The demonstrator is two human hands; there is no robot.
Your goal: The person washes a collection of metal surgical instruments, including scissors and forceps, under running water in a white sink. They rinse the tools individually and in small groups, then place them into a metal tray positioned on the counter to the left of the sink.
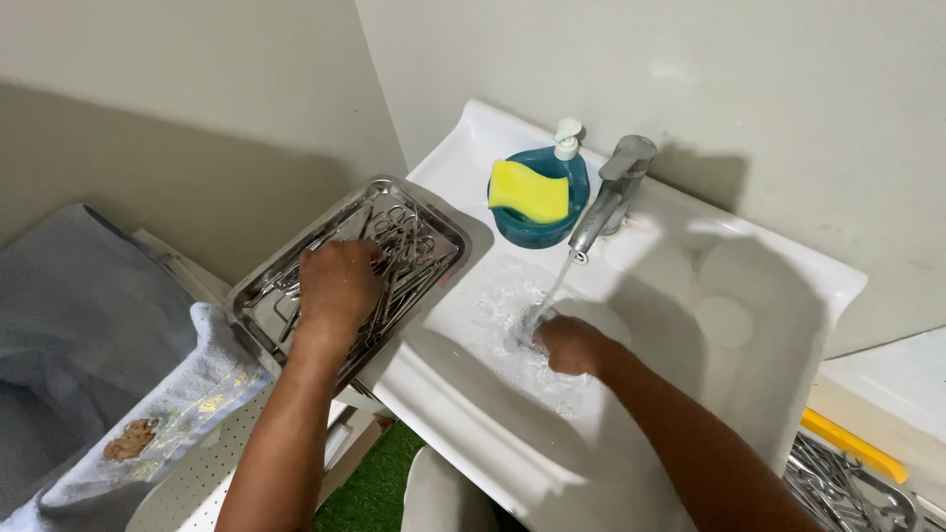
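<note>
Many steel instruments (394,246) left in the tray (258,286).
My left hand (338,286) grasps among them; my right hand (570,345), clenched, rinses something hidden under the tap (611,192).

A shallow rectangular stainless-steel tray (445,229) is sitting tilted at the left edge of the white sink, its long side running from near left to far right. It is holding a loose heap of slim shiny metal instruments (409,246), scissor-like tools with ring handles, lying crisscrossed and overlapping. Part of the heap is lying hidden under a hand. Whether anything is being held under the running water to the right cannot be told.
</note>
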